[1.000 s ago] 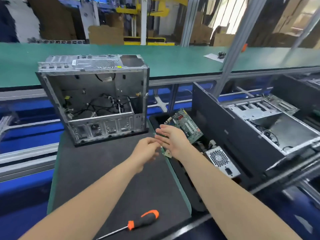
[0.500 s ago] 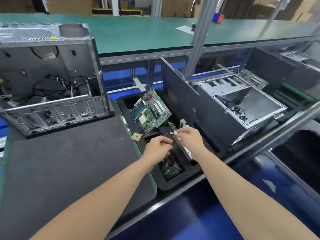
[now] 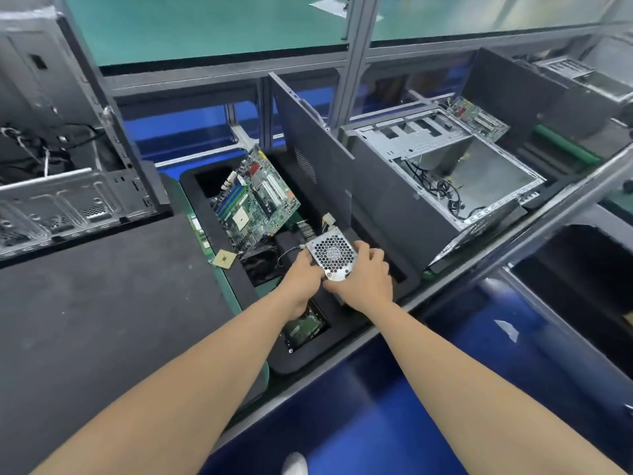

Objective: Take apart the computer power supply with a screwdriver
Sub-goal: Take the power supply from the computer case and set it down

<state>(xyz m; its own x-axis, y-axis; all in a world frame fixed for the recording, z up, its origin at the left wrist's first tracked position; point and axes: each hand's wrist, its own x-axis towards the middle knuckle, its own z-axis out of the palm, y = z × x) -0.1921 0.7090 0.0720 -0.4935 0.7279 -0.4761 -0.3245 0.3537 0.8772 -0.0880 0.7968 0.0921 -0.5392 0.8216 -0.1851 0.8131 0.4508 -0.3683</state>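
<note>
A small silver power supply with a honeycomb fan grille is tilted up over the black bin to the right of the work mat. My left hand grips its left side. My right hand grips its right side and lower corner. White connectors on its cables stick up behind it. No screwdriver is in view.
A green motherboard leans in the bin, with a CPU chip on the bin's edge and a drive lower down. An open case stands on the dark mat at left. Another open case lies right of a dark panel.
The view has swung right and down toward the bin. Both hands reached into the bin and now hold the power supply, lifted with its fan grille facing up.
</note>
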